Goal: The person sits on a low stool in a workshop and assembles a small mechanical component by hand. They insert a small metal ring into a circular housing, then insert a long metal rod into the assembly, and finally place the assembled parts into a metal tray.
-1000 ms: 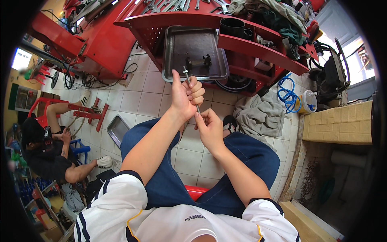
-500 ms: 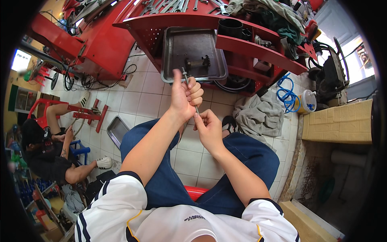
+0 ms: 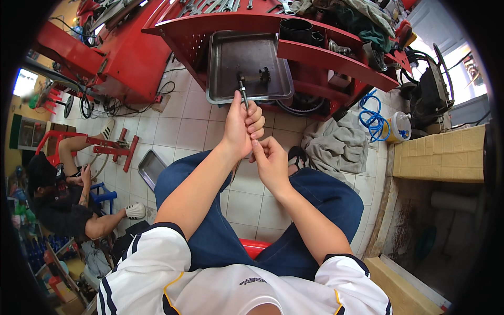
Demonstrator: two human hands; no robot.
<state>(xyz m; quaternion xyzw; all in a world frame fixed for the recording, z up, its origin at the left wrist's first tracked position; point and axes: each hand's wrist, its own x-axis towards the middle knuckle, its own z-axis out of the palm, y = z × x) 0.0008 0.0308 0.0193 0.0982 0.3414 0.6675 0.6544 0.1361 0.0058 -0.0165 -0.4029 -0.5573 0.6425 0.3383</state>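
Observation:
My left hand (image 3: pixel 242 125) is closed around a slim silver metal rod (image 3: pixel 244 96), with the thumb laid along it. The rod's far end, with a darker tip, sticks out past my fingers toward the metal tray (image 3: pixel 223 52). Below that, my right hand (image 3: pixel 272 164) is closed, thumb and fingertips pinching near the rod's lower end, which is mostly hidden by the fingers. In the tray lies a dark, greasy shaft with a toothed gear (image 3: pixel 257 78). Whether the rod's tip touches this part, I cannot tell.
The tray rests at a red tool cart (image 3: pixel 336 62) topped with several wrenches (image 3: pixel 215 6). A grey cloth (image 3: pixel 338 144) and a blue hose (image 3: pixel 371 118) lie right. At left are a smaller tray (image 3: pixel 152 168) and a seated person (image 3: pixel 63 194) beside a red metal stand (image 3: pixel 113 147).
More of the rod now shows beyond my left hand. My left thumb has come down from upright onto the rod. My right hand has shifted slightly up and left.

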